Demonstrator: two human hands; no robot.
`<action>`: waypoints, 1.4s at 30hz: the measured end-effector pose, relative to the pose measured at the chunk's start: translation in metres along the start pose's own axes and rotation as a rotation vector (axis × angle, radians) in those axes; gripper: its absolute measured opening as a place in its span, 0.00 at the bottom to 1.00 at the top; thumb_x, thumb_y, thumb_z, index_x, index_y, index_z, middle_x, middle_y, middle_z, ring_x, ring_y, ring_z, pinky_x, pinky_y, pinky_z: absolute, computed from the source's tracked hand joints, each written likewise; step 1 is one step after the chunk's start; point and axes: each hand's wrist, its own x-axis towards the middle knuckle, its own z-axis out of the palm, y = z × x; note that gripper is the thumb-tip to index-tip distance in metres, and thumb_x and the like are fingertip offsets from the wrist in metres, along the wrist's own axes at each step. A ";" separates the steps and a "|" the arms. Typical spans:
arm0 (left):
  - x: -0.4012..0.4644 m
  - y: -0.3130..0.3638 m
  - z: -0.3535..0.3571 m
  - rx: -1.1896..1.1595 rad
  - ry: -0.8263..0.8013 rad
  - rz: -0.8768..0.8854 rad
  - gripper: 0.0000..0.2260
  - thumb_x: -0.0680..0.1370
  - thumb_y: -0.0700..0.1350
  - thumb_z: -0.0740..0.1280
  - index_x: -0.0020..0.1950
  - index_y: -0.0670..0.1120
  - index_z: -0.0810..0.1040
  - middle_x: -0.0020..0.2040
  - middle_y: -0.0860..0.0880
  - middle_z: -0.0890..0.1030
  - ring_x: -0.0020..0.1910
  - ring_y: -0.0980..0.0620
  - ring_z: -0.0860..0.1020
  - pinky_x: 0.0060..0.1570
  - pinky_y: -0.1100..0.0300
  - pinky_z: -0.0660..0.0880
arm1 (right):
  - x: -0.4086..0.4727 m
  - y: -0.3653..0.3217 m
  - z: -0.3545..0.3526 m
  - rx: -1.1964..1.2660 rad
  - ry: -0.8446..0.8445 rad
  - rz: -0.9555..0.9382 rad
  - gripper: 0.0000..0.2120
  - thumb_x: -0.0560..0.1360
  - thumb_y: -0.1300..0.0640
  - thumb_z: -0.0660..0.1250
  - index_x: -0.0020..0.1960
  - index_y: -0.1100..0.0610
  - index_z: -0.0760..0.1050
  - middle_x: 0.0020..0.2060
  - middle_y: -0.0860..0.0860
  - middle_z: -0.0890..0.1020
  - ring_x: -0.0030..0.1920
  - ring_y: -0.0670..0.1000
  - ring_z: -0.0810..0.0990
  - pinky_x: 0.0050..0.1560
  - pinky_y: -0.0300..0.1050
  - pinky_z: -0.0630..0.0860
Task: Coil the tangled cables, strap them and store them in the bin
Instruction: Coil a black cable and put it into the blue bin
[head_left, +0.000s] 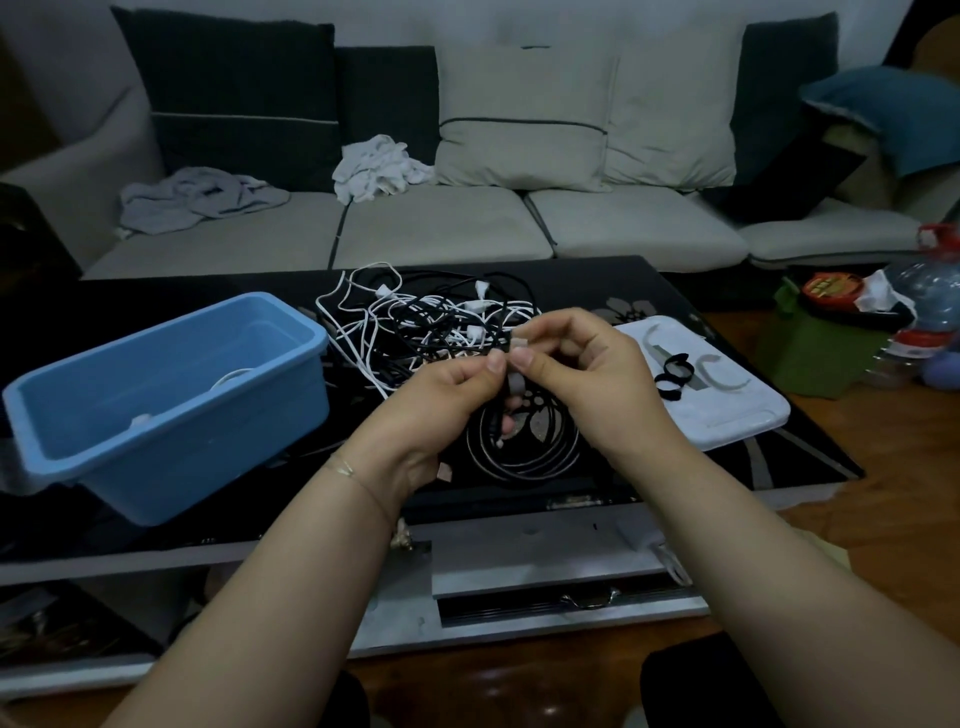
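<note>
Grey sofa (441, 223) with cushions, black table (727, 291), wooden floor (893, 441)

We see a smooth blue plastic bin (166, 395) at nine o'clock on a glossy black table (727, 291). Matt cloth covers the sofa (441, 228) at twelve; the floor (883, 426) at three looks like polished wood.

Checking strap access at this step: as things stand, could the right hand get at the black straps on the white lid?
Probably yes. The black straps lie uncovered on the white lid, just right of the right hand with nothing between, though it now pinches a grey strap.
</note>
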 end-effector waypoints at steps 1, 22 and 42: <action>0.000 0.000 -0.001 -0.016 -0.010 -0.007 0.17 0.82 0.48 0.58 0.59 0.37 0.78 0.43 0.43 0.77 0.28 0.57 0.74 0.29 0.66 0.75 | -0.001 -0.001 -0.001 -0.001 -0.018 -0.006 0.11 0.72 0.68 0.70 0.47 0.53 0.75 0.33 0.47 0.82 0.39 0.45 0.81 0.47 0.38 0.76; 0.002 0.010 -0.013 -0.151 0.121 -0.095 0.09 0.78 0.49 0.67 0.50 0.45 0.82 0.31 0.49 0.79 0.24 0.56 0.73 0.23 0.66 0.71 | -0.005 0.006 0.014 -0.044 0.043 -0.105 0.12 0.77 0.60 0.66 0.58 0.49 0.70 0.42 0.48 0.82 0.51 0.47 0.82 0.55 0.40 0.75; 0.007 -0.009 -0.033 1.000 0.387 0.418 0.10 0.78 0.55 0.64 0.53 0.55 0.83 0.43 0.54 0.85 0.47 0.53 0.81 0.47 0.56 0.77 | 0.012 0.030 0.030 -0.196 0.147 0.326 0.10 0.77 0.48 0.65 0.43 0.54 0.71 0.26 0.50 0.77 0.31 0.53 0.75 0.39 0.51 0.73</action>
